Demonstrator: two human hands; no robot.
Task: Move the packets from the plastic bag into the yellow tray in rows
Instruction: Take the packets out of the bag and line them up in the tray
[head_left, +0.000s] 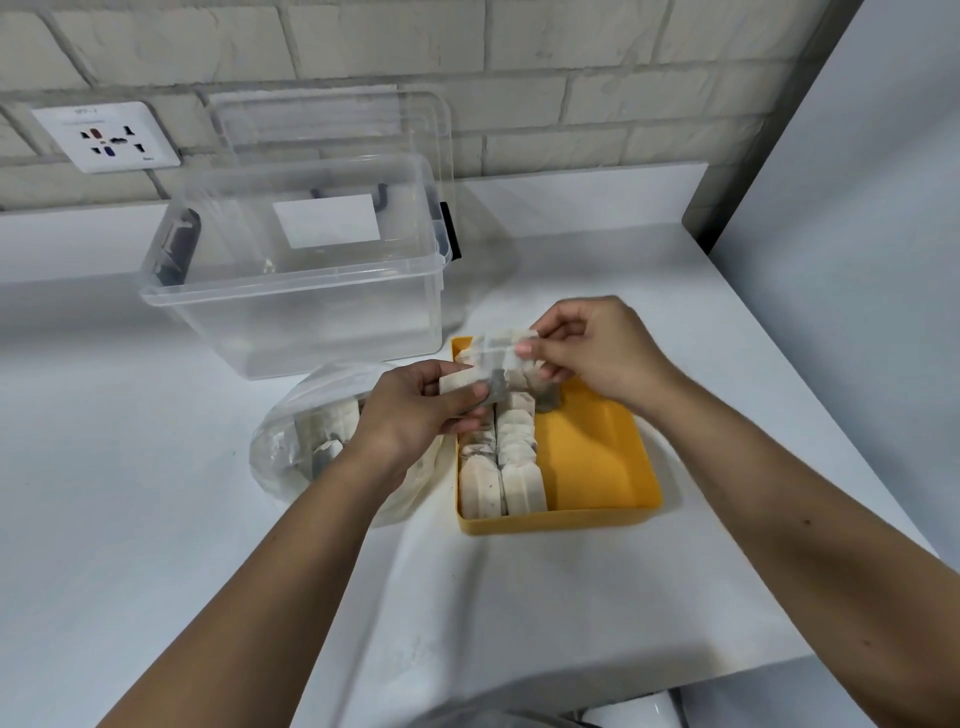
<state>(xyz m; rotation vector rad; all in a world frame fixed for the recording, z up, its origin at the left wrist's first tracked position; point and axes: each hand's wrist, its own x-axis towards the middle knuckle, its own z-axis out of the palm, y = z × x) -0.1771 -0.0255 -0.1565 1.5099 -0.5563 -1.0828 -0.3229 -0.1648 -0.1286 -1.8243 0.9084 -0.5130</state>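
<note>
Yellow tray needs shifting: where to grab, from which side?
Probably the right wall of the yellow tray, pinched over its rim from the right. That half is bare inside, leaving room; packets fill the left rows and the plastic bag crowds the left wall.

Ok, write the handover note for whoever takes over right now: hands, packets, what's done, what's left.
Hands: left hand and right hand both pinch a bunch of packets above the far end of the tray.
Done: two rows of packets lie along the tray's left side; its right side is bare.
Left: set the held bunch down, then move the packets in the bag, which lies just left of the tray.
</note>
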